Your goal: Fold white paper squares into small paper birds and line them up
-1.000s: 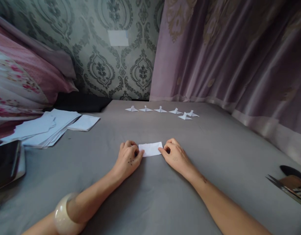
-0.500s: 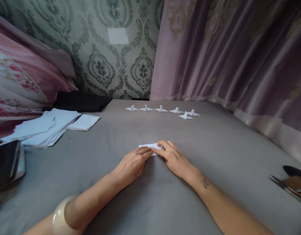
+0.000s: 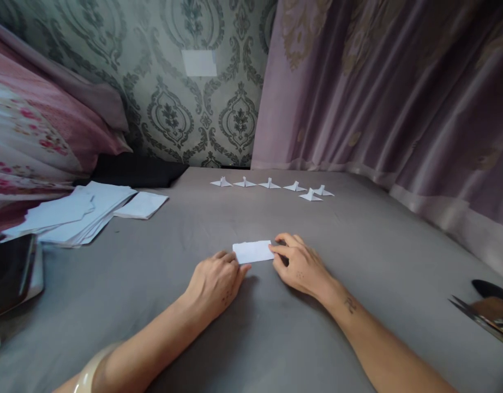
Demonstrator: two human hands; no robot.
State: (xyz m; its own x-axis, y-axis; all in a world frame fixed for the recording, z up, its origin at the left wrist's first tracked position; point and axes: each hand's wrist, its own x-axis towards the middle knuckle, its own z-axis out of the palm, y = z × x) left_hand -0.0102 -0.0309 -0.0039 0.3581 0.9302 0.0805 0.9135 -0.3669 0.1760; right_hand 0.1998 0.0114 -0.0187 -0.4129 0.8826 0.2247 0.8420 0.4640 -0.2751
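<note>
A flat white paper rectangle [image 3: 253, 251] lies between the curled left hand [image 3: 217, 278], its grip unclear, and half-open right hand [image 3: 299, 266], touching both.

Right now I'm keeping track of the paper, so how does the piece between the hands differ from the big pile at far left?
The piece is a small, neat oblong, while the pile is many larger, overlapping sheets with uneven edges. The left hand and right hand are at the piece's ends; neither is near the pile. Both are white and lie on the gray surface.
</note>
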